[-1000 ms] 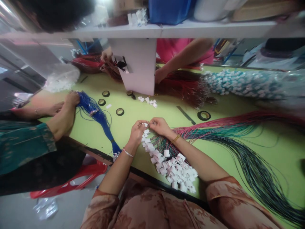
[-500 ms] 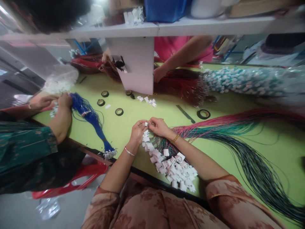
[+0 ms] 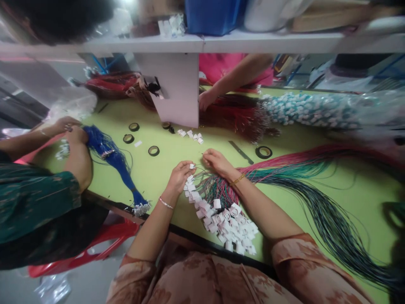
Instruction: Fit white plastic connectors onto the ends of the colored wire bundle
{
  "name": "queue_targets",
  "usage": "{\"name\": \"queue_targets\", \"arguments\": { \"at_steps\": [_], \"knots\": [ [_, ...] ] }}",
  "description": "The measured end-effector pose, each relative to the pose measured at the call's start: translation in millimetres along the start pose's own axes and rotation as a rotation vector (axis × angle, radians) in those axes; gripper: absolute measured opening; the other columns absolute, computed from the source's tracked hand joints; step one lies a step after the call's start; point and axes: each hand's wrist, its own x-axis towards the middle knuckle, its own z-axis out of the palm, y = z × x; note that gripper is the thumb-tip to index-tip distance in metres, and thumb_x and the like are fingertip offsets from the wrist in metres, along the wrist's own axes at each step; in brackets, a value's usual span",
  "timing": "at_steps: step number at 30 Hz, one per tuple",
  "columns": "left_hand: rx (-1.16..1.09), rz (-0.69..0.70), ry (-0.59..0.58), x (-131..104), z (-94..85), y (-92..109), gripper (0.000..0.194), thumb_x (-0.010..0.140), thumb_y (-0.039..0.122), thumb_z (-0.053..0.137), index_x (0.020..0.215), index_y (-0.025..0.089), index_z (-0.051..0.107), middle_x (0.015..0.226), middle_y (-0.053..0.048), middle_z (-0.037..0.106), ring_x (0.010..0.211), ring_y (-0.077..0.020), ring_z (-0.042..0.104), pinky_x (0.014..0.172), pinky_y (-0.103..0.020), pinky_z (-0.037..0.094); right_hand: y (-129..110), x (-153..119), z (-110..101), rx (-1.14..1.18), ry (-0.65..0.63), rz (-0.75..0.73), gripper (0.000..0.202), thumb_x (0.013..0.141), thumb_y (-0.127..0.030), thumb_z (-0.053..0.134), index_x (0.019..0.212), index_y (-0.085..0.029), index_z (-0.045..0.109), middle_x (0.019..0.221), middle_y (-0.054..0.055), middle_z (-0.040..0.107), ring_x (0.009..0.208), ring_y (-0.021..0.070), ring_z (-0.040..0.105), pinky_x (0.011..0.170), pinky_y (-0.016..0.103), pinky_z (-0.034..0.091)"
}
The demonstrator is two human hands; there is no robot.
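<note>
My left hand (image 3: 180, 176) pinches a small white plastic connector (image 3: 192, 166), with a thin wire running out of its right side. A short way to the right, my right hand (image 3: 217, 162) is closed on a thin wire whose dark end (image 3: 201, 153) sticks out past the fingertips. Below my hands lies a heap of white connectors (image 3: 228, 219) fixed to wires, some trailing up in a row beneath my left hand. Their red, green and black wires (image 3: 300, 185) pass under my right forearm and spread to the right.
Black tape rolls (image 3: 263, 152) and a dark flat blade (image 3: 241, 152) lie on the green table (image 3: 177, 198). Loose white connectors (image 3: 190, 135) sit near the divider (image 3: 177, 93). At left a co-worker's hands (image 3: 71, 128) handle a blue wire bundle (image 3: 123, 164); another person's arm (image 3: 234, 80) reaches in opposite.
My right hand has drawn away from the connector, up and to the right, with the wire end in its fingers. My left hand keeps its pinch. The whole view has shifted slightly.
</note>
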Motion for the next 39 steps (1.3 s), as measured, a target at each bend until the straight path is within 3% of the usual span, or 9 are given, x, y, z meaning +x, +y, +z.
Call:
{"name": "queue_targets", "arguments": {
  "at_steps": [6,18,21,26,30,36,39],
  "knots": [
    [-0.038,0.011,-0.023,2,1.8,-3,0.018,0.073,0.019,0.081,0.084,0.015,0.068,0.087,-0.003,0.069,0.082,-0.0116,0.068,0.089,-0.028,0.055,5,-6,8,-0.338,-0.079,-0.116,0.024,0.075,-0.041,0.063,0.079,-0.017,0.059,0.068,-0.003,0.055,0.059,0.0099,0.043,0.055,0.023,0.034],
    [-0.055,0.014,-0.021,1,0.5,-4,0.016,0.074,0.019,0.079,0.084,0.015,0.067,0.088,-0.005,0.071,0.086,-0.0136,0.068,0.095,-0.030,0.053,4,-15,15,-0.591,-0.044,-0.228,0.011,0.078,-0.030,0.056,0.075,-0.019,0.056,0.056,-0.006,0.047,0.052,0.0104,0.039,0.052,0.023,0.031],
    [-0.058,0.014,-0.036,1,0.8,-7,0.020,0.071,0.019,0.082,0.085,0.014,0.068,0.089,-0.006,0.072,0.085,-0.0136,0.069,0.091,-0.028,0.053,4,-16,16,-0.638,-0.056,-0.247,0.011,0.079,-0.029,0.055,0.075,-0.019,0.056,0.056,-0.006,0.048,0.052,0.0108,0.040,0.054,0.023,0.032],
    [0.005,0.006,-0.057,-1,5.8,-13,0.033,0.065,0.029,0.086,0.089,0.014,0.070,0.078,-0.004,0.073,0.067,-0.0135,0.067,0.068,-0.026,0.052,6,-15,16,-0.732,-0.050,-0.288,0.011,0.081,-0.027,0.055,0.073,-0.019,0.055,0.057,-0.005,0.051,0.053,0.0108,0.043,0.055,0.023,0.031],
    [-0.021,0.006,0.004,-2,10.0,-13,0.039,0.058,0.029,0.089,0.088,0.013,0.071,0.076,-0.004,0.074,0.066,-0.0138,0.068,0.067,-0.026,0.052,4,-13,11,-0.788,-0.112,-0.325,0.014,0.085,-0.026,0.053,0.075,-0.018,0.057,0.062,-0.002,0.055,0.056,0.0115,0.046,0.056,0.023,0.032],
    [0.074,0.051,0.005,-3,14.7,-14,0.032,0.058,0.029,0.083,0.084,0.014,0.072,0.068,-0.001,0.071,0.056,-0.0105,0.059,0.058,-0.023,0.045,3,-12,14,-0.912,-0.112,-0.300,0.011,0.084,-0.019,0.055,0.074,-0.016,0.058,0.062,-0.001,0.056,0.057,0.0119,0.046,0.057,0.024,0.029],
    [0.243,0.139,0.046,-4,13.3,-13,0.023,0.064,0.032,0.075,0.079,0.015,0.070,0.067,0.000,0.068,0.059,-0.0124,0.059,0.061,-0.026,0.046,-8,-11,3,-0.943,-0.187,-0.348,0.012,0.089,-0.021,0.055,0.083,-0.015,0.064,0.073,0.002,0.063,0.064,0.0126,0.051,0.062,0.023,0.034]
  ]
}}
